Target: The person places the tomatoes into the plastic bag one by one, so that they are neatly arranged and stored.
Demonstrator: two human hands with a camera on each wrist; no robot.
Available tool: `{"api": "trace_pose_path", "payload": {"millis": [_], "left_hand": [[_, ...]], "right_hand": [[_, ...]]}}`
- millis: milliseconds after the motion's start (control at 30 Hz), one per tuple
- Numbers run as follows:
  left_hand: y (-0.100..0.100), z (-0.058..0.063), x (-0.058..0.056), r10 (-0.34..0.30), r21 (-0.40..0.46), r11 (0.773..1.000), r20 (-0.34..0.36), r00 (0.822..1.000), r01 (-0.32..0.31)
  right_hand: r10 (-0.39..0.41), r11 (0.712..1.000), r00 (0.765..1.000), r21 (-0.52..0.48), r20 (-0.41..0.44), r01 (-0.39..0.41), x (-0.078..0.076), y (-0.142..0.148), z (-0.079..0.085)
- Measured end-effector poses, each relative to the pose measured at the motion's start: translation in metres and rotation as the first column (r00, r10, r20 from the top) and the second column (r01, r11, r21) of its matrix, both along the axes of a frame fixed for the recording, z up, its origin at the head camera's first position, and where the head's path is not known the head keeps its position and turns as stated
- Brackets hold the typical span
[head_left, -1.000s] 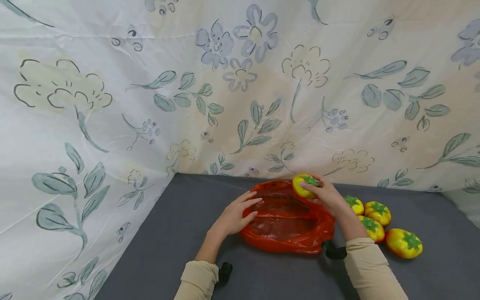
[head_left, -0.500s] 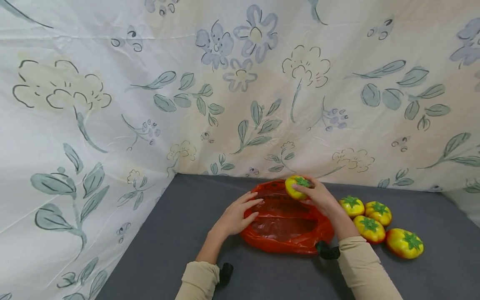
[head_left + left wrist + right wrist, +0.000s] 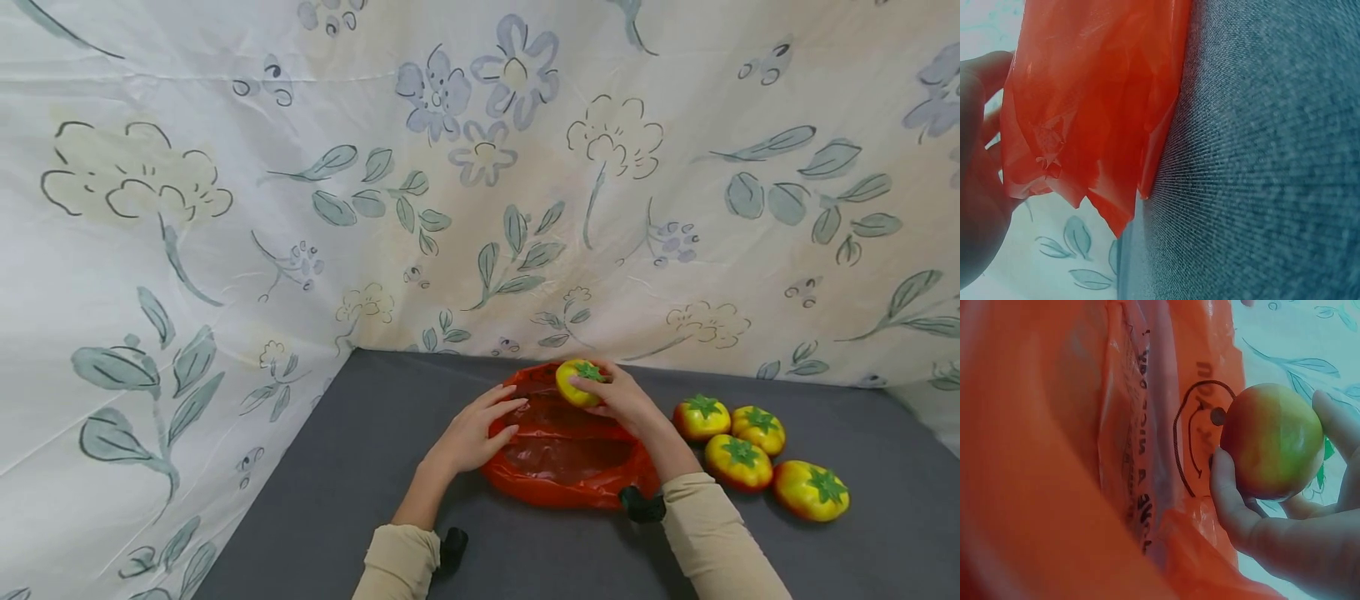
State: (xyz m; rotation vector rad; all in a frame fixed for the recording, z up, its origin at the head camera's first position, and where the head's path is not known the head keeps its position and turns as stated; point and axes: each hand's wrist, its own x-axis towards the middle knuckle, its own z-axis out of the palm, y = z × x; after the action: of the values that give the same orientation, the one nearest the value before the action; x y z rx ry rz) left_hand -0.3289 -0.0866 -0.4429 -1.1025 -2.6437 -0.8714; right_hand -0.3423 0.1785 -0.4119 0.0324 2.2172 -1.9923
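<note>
A red plastic bag (image 3: 551, 493) lies on the dark table with its mouth spread open; black print and a smiley show on its inner wall in the right wrist view. My right hand (image 3: 633, 408) pinches a yellow-and-red tomato (image 3: 573, 385) with a green star-shaped top, holding it over the far part of the bag's mouth. At the bag's left rim, my left hand (image 3: 467, 433) rests with fingers extended over the opening. In the left wrist view the bag's red side (image 3: 1097, 94) partly hides those fingers.
Several more tomatoes (image 3: 738, 461) sit grouped to the right of the bag, one (image 3: 812, 492) a little apart nearer the front. A floral cloth (image 3: 480, 208) hangs behind the dark grey tabletop (image 3: 360, 467) and along its left side.
My right hand has carried the tomato left and slightly down, further over the bag's mouth. More of the tomatoes at right now show. The left hand has stayed at the rim.
</note>
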Motion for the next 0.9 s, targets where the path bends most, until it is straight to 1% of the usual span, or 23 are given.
{"api": "trace_pose_path", "payload": {"millis": [333, 500, 600, 767, 900], "left_hand": [[0.001, 0.0, -0.003, -0.004, 0.001, 1.0, -0.006, 1.0, 0.004], [0.002, 0.001, -0.002, 0.009, 0.002, 1.0, 0.018, 1.0, -0.009], [0.002, 0.001, -0.001, 0.016, -0.003, 1.0, 0.026, 1.0, -0.016], [0.003, 0.001, -0.002, 0.011, -0.011, 1.0, 0.021, 1.0, -0.011], [0.003, 0.0, -0.003, 0.008, -0.019, 1.0, 0.006, 1.0, -0.008]], "right_hand": [[0.003, 1.0, 0.999, -0.004, 0.045, -0.002, -0.006, -0.014, -0.003], [0.013, 0.999, 0.999, 0.034, 0.05, -0.015, -0.009, -0.021, -0.006], [0.009, 0.997, 0.999, 0.081, 0.047, -0.013, -0.011, -0.025, -0.01], [0.007, 0.992, 0.999, 0.125, 0.05, -0.014, -0.012, -0.033, -0.015], [0.023, 0.991, 0.999, 0.13, 0.044, -0.029, -0.011, -0.041, -0.018]]}}
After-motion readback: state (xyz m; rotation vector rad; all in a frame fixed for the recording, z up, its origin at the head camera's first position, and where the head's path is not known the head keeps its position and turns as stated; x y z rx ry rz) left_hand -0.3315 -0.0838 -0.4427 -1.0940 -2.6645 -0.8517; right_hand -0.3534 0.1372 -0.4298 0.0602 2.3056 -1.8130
